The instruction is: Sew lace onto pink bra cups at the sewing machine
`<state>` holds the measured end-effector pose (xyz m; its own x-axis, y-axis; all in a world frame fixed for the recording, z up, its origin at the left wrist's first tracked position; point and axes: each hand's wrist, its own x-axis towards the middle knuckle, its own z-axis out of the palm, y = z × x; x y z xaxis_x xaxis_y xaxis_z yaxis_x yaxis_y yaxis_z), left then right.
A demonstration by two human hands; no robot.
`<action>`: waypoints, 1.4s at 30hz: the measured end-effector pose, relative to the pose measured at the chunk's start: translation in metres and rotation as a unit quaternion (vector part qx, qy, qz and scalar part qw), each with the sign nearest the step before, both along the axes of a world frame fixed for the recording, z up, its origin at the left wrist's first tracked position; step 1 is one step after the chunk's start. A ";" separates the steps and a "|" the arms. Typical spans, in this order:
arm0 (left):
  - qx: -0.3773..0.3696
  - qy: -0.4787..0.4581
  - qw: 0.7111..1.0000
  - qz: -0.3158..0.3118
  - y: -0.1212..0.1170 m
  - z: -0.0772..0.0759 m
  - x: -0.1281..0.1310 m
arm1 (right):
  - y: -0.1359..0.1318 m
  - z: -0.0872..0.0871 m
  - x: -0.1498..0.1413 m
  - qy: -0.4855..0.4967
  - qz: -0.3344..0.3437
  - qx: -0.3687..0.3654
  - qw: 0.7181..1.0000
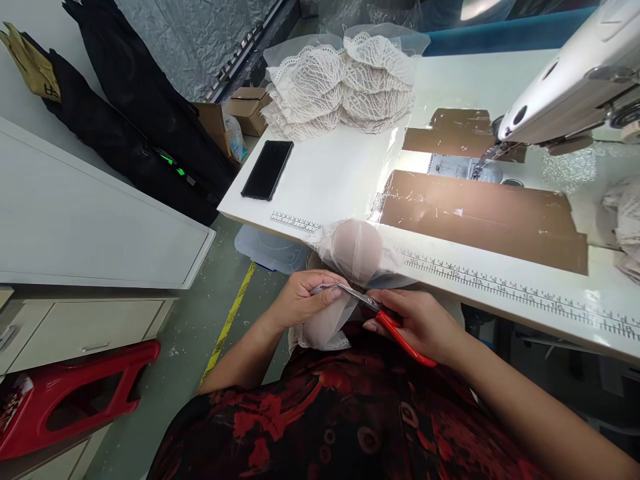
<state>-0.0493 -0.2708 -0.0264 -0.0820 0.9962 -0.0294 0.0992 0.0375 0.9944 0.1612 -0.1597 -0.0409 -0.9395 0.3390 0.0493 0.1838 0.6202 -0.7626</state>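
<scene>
Scissors (373,305) in right hand (413,323), blades at cloth (327,325) pinched by left hand (311,298), cup (357,250) on table edge (300,235)

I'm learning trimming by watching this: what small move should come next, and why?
Probably ease the left hand's fingertips back slightly before any snip: the right hand holds the scissors against the pale fabric, their tips close to the left thumb.

Yellow tape (229,319) marked the green floor (187,340). A red stool (83,393) stood beside pale drawers (83,327), under a white panel (95,213).
</scene>
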 end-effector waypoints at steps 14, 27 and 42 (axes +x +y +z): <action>-0.059 -0.039 0.996 0.051 -0.001 -0.011 -0.012 | -0.013 -0.033 0.020 0.042 -0.088 -0.004 0.995; -0.100 -0.081 0.991 0.043 0.016 -0.025 0.026 | -0.031 -0.030 0.008 0.141 -0.250 -0.167 0.943; 0.112 0.105 0.975 -0.159 -0.008 0.044 0.013 | -0.008 0.054 0.032 0.107 0.005 -0.106 0.989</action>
